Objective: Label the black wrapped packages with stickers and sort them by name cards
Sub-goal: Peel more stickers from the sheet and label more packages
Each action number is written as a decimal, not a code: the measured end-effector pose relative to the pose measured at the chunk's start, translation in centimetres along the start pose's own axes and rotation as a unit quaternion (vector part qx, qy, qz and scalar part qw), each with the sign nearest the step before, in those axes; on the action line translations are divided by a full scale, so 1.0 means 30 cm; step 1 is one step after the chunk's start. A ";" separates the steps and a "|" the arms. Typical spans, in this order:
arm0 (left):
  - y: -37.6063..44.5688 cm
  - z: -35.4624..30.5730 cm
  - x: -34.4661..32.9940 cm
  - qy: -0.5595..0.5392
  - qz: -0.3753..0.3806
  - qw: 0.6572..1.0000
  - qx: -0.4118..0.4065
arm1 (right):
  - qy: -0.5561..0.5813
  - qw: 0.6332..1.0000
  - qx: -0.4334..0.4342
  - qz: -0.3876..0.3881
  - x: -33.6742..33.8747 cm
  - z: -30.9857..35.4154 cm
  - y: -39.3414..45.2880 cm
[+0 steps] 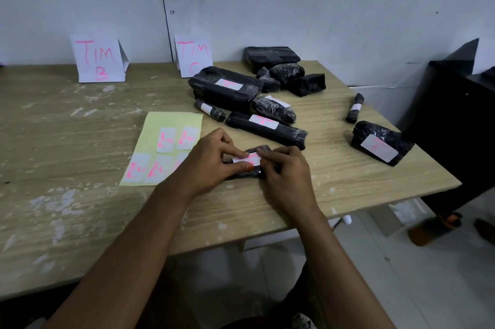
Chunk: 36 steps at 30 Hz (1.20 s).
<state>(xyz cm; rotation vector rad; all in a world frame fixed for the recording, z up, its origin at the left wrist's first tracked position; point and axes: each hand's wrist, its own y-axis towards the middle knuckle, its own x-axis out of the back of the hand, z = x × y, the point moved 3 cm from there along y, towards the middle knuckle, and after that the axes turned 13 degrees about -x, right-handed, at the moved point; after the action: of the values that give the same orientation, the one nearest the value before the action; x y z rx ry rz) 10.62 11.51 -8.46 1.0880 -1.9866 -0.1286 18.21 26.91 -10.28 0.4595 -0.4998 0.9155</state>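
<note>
Centre frame, both hands work one small black package (247, 168) lying on the table (80, 141). The left hand (211, 160) pinches the white sticker (247, 159) with thumb and forefinger; the right hand (284, 170) curls over the package's other end, fingertips on the sticker's edge. That plastic wrap looks slick and soft, the bundle light, so gripping the ends while pressing the flat top seems the wise hold. The hands cover most of the package, and the pink writing is too blurred to read. The sticker sheet (160, 125) sits just left; name cards (97, 59) stand upper left.
</note>
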 end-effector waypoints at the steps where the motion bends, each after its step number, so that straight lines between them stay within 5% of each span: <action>1: 0.001 0.000 0.004 -0.001 0.000 1.000 0.004 | 0.001 1.000 -0.003 -0.007 0.002 0.001 0.002; 14: 0.001 0.034 0.054 -0.005 -0.019 0.997 0.078 | 0.014 0.999 -0.021 -0.022 0.015 0.012 0.000; 31: -0.004 0.032 0.039 -0.013 -0.011 0.999 0.046 | 0.012 0.999 -0.033 -0.015 0.014 0.003 0.006; 36: -0.001 0.032 0.021 0.016 -0.015 0.999 0.023 | 0.025 0.997 -0.014 -0.078 0.063 0.044 0.120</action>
<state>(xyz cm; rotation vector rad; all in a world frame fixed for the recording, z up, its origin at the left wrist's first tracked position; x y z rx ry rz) 9.80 10.74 -8.69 1.1429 -1.9537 -0.0822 15.92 29.25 -7.55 0.4431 -0.4235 0.7670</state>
